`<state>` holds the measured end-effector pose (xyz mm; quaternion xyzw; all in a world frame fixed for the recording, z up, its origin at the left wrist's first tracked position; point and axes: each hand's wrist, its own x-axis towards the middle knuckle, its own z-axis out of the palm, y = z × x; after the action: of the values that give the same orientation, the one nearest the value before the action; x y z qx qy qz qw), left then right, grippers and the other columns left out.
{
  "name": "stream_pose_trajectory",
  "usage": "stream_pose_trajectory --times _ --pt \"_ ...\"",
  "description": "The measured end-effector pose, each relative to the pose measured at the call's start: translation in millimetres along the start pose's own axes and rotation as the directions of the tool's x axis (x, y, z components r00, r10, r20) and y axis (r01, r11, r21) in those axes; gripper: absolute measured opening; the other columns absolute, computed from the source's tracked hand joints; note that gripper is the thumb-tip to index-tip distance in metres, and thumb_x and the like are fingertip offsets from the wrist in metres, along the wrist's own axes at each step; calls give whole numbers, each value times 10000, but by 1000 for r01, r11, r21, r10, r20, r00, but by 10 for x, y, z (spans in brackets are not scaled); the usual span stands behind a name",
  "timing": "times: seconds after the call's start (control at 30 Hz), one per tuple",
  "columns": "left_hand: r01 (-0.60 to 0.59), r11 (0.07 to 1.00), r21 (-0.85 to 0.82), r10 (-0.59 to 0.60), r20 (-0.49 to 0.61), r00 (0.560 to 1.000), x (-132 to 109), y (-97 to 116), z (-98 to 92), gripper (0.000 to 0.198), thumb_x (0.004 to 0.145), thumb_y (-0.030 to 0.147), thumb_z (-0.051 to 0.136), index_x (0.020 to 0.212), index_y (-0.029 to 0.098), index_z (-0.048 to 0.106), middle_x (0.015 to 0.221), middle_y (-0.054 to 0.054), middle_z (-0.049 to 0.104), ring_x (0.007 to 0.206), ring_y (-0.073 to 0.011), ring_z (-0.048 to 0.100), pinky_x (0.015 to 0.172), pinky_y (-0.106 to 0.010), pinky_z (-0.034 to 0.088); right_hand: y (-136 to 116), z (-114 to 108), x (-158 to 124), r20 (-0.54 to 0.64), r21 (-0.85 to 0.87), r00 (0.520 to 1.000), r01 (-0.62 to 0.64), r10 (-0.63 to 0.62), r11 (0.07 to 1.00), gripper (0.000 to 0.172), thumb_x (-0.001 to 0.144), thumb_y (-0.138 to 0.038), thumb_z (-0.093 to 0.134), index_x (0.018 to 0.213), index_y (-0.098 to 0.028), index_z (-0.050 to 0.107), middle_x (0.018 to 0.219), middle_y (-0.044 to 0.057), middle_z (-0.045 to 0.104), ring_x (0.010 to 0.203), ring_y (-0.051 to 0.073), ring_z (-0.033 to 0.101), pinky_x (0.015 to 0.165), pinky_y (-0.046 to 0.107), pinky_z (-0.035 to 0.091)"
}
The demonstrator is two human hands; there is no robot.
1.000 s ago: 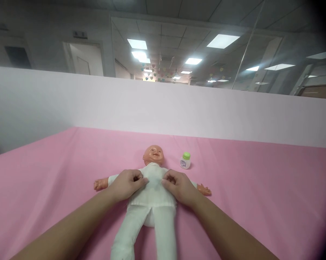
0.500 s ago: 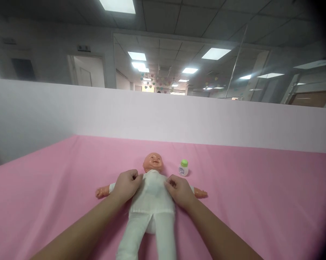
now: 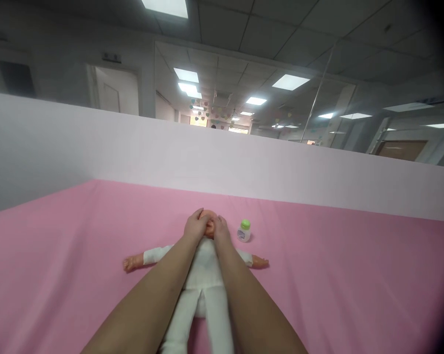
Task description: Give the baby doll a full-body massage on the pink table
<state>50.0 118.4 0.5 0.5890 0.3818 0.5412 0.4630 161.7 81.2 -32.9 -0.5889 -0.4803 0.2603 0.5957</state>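
Observation:
A baby doll (image 3: 205,270) with a white cloth body lies on its back, arms spread out to both sides and legs toward me. My left hand (image 3: 195,227) is curved around one side of the doll's head (image 3: 209,214), and my right hand (image 3: 221,230) around the other. Both thumbs rest over the face and cover much of it. The fingertips at the sides of the head are partly hidden. Just right of my right hand stands a small clear bottle (image 3: 244,233) with a green cap.
A pink sheet (image 3: 336,275) covers the surface under the doll. Behind it and on the left runs a low white wall (image 3: 222,157). Beyond that are a large glass window (image 3: 236,88), a door (image 3: 114,91) and ceiling lights.
Both hands have moved from the doll's chest up to its head and closed in around it from the two sides. The view has tilted slightly.

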Motion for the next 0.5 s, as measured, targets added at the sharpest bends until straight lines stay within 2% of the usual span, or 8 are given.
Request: stream_pose_trajectory --times 0.13,0.27,0.5 --pt "68 994 -88 -70 -22 997 -84 -181 -57 577 800 391 761 1333 197 660 1234 -119 727 1110 -264 693 1014 -375 512 61 9 -60 16 31 998 -55 54 998 761 896 -570 520 1542 -198 364 1571 97 449 1417 249 475 1169 370 386" --pt "102 984 -147 -106 -19 994 -117 -247 -90 600 819 329 736 1398 210 628 1313 -110 691 1140 -250 684 1031 -375 515 20 -52 -120 52 96 998 -26 21 995 736 891 -501 539 1553 -230 361 1616 42 388 1482 225 380 1222 346 308" --pt "81 963 -257 -95 -42 995 -218 -209 -44 601 800 296 762 1381 199 640 1316 -121 684 1146 -255 679 1045 -392 514 -25 -108 -202 85 258 996 -34 12 965 739 848 -492 651 1498 -222 426 1538 66 482 1364 246 517 1146 350 423"
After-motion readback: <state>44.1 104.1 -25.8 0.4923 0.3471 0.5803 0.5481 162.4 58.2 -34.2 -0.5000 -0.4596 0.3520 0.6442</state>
